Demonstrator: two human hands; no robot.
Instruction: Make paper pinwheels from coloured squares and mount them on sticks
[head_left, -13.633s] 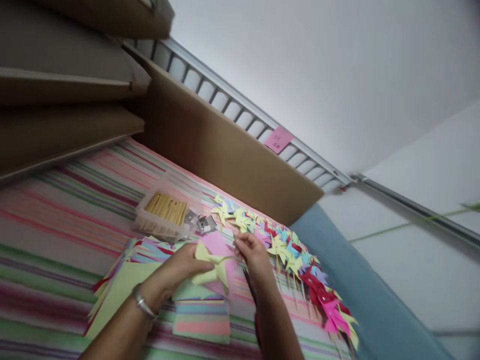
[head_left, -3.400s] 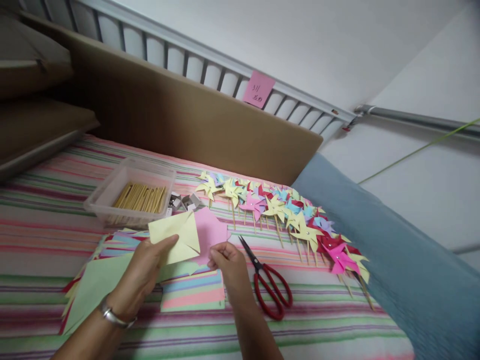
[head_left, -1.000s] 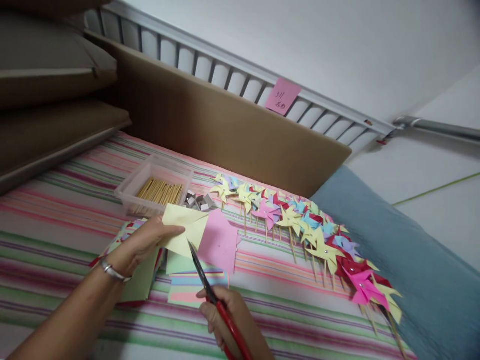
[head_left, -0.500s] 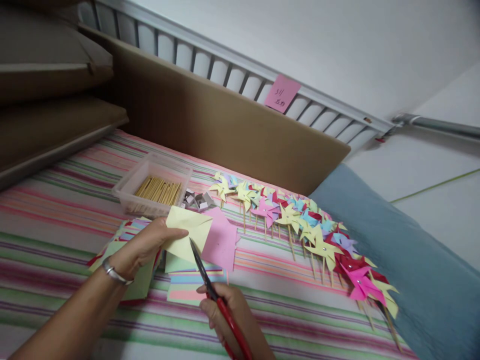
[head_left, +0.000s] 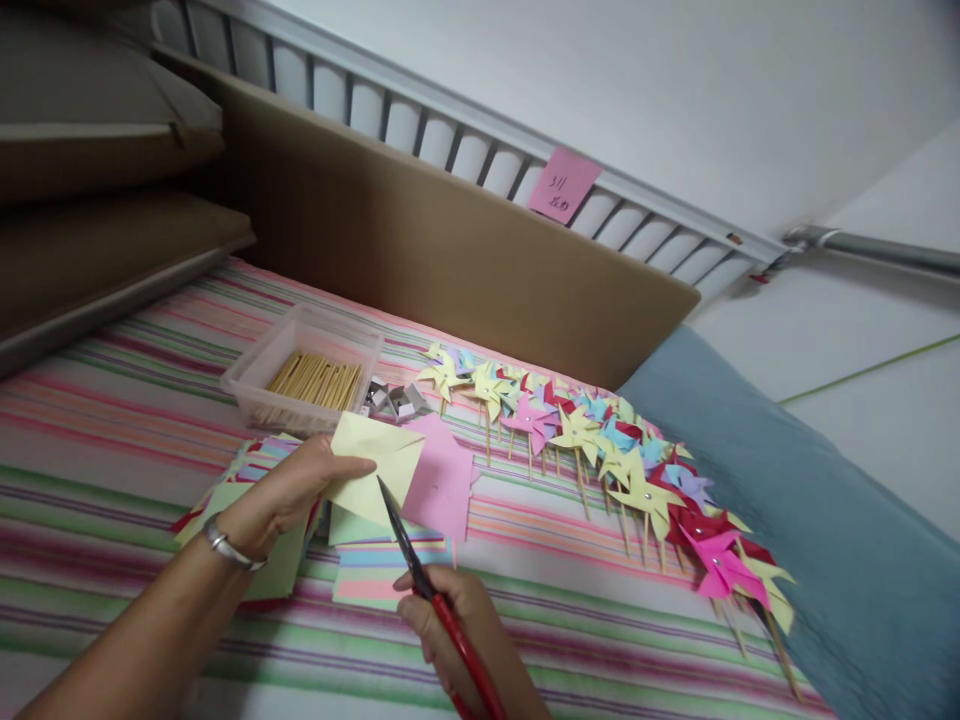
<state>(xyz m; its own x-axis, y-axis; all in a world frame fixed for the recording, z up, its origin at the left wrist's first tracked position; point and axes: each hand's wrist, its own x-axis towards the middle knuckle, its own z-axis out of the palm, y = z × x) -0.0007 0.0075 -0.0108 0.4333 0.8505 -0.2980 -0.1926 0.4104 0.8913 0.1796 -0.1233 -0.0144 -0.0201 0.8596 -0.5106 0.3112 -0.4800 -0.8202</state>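
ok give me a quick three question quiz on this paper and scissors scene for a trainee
1. True or false: the left hand holds the yellow paper.
2. What does the right hand hold? A scissors B glue stick C ruler
3. What fills the clear tub?

Key: 1 true. 2 A, the scissors, blades pointing at the paper. 3 wooden sticks.

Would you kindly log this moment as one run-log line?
left hand: holds yellow paper | right hand: holds red scissors, blades at paper edge | pink paper beside | pinwheels in row
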